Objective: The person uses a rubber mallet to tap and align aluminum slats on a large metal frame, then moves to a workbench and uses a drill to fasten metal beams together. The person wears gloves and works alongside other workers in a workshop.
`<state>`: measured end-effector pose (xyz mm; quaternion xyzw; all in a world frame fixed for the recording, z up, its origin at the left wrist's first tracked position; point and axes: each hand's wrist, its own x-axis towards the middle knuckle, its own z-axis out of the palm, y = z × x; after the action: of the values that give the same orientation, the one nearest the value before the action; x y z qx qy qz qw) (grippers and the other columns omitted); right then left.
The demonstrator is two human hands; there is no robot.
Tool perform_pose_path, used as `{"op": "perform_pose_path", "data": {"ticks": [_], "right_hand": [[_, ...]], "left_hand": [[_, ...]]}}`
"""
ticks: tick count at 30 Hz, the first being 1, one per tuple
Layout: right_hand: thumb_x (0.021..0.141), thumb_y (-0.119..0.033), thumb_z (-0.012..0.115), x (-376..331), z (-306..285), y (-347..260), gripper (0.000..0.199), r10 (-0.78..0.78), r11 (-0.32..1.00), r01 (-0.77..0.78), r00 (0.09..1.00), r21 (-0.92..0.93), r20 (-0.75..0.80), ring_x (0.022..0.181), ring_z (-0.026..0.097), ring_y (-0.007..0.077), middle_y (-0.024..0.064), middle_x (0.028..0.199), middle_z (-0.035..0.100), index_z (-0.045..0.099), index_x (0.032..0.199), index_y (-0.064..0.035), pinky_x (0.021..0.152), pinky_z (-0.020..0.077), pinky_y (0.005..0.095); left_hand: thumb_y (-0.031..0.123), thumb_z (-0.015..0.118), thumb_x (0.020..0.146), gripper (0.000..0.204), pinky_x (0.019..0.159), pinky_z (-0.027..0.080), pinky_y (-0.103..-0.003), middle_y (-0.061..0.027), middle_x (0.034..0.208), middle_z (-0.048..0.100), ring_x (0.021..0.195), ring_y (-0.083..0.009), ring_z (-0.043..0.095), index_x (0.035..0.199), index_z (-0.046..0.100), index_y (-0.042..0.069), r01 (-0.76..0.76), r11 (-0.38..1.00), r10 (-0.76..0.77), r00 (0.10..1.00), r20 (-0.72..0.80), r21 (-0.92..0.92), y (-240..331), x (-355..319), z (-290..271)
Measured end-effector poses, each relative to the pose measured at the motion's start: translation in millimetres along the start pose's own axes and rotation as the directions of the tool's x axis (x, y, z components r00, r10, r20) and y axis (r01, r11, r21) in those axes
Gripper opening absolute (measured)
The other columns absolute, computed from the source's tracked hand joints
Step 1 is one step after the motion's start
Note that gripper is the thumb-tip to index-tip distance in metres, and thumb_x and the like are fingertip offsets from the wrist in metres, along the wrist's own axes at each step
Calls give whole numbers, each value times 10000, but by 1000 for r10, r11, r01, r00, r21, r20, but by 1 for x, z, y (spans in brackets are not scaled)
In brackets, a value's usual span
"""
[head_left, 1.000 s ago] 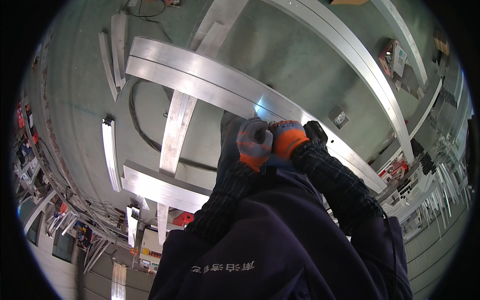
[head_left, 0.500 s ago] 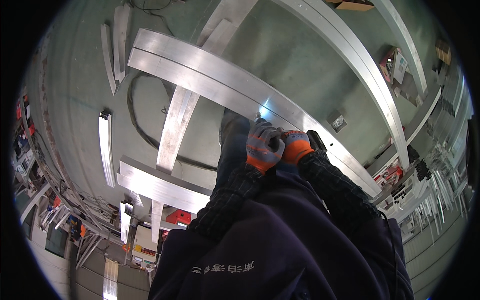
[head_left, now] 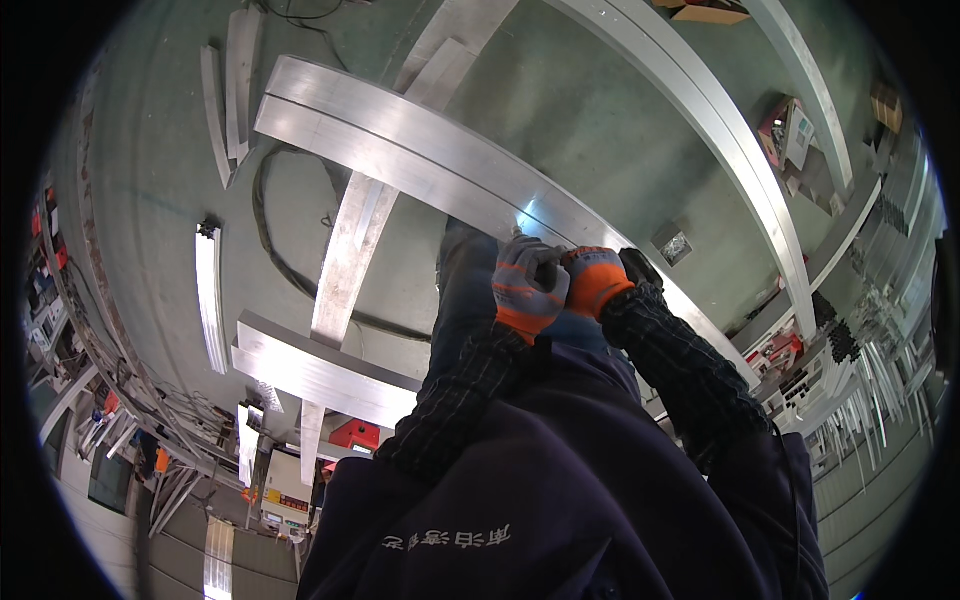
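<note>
A long silvery metal beam [head_left: 400, 142] with a groove along its length runs slantwise in front of me. My left hand [head_left: 528, 284], in a grey and orange work glove, is closed at the beam's near edge. What its fingers hold is hidden. Just beyond its fingertips, a small bluish-white bright spot [head_left: 527, 216] glows on the beam by the groove. Close beside it, my right hand [head_left: 597, 276], gloved alike, is closed too. A black handle-like part [head_left: 640, 268] of a tool sticks out on its right side; the rest of it is covered.
The beam rests across a flat metal crosspiece [head_left: 350, 250]. A shorter metal length [head_left: 320, 370] lies nearer on the left, and a long curved-looking profile [head_left: 690, 85] on the right. Dark cable [head_left: 265, 215] loops over the green floor. An open box [head_left: 790, 130] stands far right.
My right hand has turned slightly and sits a little closer to my left hand. The bright spot has shifted a few pixels to the left along the groove.
</note>
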<state>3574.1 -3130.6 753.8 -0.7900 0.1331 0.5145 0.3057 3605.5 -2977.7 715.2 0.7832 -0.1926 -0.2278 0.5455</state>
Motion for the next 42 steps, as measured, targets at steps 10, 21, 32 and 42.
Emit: {"op": "perform_pose_path", "data": {"ticks": [10, 21, 32, 42], "right_hand": [[851, -395, 654, 5, 45, -17, 731, 185, 982, -184, 982, -48, 24, 1059, 711, 318, 135, 1129, 728, 450, 1451, -30, 836, 561, 423], [845, -372, 674, 12, 72, 0, 419, 134, 990, -123, 976, 72, -170, 991, 698, 352, 147, 1084, 724, 672, 1155, -89, 828, 557, 446], [767, -356, 727, 6, 74, 2, 316, 118, 976, -86, 982, 201, -151, 940, 697, 378, 150, 980, 737, 720, 975, -118, 816, 560, 450], [820, -360, 693, 0, 83, -4, 364, 146, 967, -92, 964, 237, -220, 976, 700, 364, 143, 1050, 731, 698, 1092, -118, 834, 560, 450]], "left_hand": [[17, 703, 718, 166, 982, 535, -465, -119, 929, 711, 953, -344, 683, 880, 686, 49, -68, 998, 68, 995, 71, 11, -7, -4, -17], [28, 709, 734, 153, 973, 540, -442, -117, 928, 717, 936, -318, 686, 884, 694, 51, -41, 999, 43, 994, 99, -26, 3, 7, -17], [25, 712, 720, 163, 940, 549, -426, -88, 914, 725, 913, -302, 685, 876, 705, 71, -64, 998, 62, 990, 129, 5, 0, 4, -15], [32, 720, 716, 162, 899, 562, -415, -97, 905, 714, 925, -308, 679, 871, 704, 76, -134, 990, 127, 982, 138, 44, 0, 5, -16]]}}
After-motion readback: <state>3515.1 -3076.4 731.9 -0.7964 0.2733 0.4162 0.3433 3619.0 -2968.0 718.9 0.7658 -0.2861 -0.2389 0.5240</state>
